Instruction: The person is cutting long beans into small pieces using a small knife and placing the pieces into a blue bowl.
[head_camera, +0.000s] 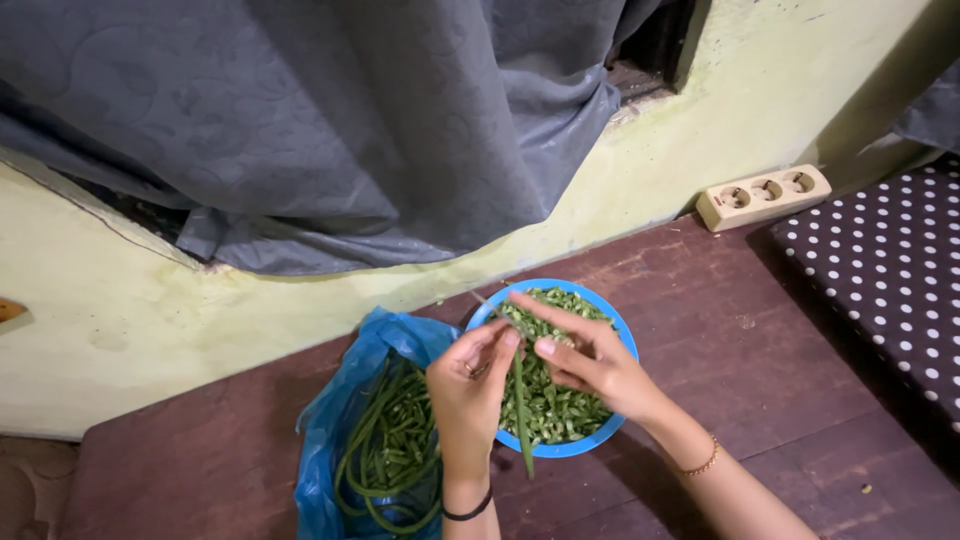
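Note:
My left hand (468, 395) grips a long green bean (521, 405) that hangs down past the wrist. My right hand (590, 360) pinches the bean's upper end between thumb and fingers, right next to the left fingers. Both hands hover over a blue bowl (612, 318) filled with short cut green bean pieces (560, 410). A blue plastic bag (340, 420) lies open to the left of the bowl, with several whole long beans (395, 450) coiled inside. A ring sits on my left hand, a black band on that wrist and a gold bracelet on the right one.
The bowl and bag rest on a dark reddish wooden floor (760, 350) against a pale green wall (100, 300). A grey curtain (330, 120) hangs above. A beige power strip (763, 196) lies by the wall at right, beside a polka-dot cushion (890, 270).

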